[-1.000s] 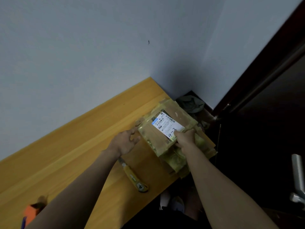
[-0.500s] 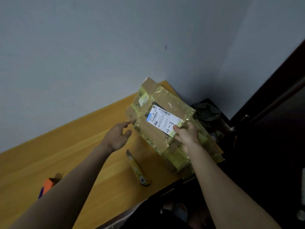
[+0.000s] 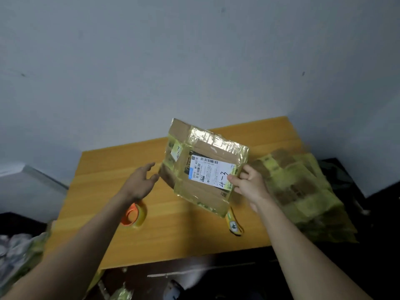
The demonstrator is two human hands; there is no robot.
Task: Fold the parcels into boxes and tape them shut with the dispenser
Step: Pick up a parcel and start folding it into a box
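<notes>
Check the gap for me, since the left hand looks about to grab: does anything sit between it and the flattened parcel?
Nothing visible does. The left hand is open beside the flattened parcel, which the right hand pinches.

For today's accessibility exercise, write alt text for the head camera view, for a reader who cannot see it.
A person's right hand pinches a flattened, tape-covered cardboard parcel by its edge, holding it above a wooden table, while the open left hand reaches toward its other side. On the table lie a tape roll, a yellow utility knife and a stack of more flattened parcels.
</notes>
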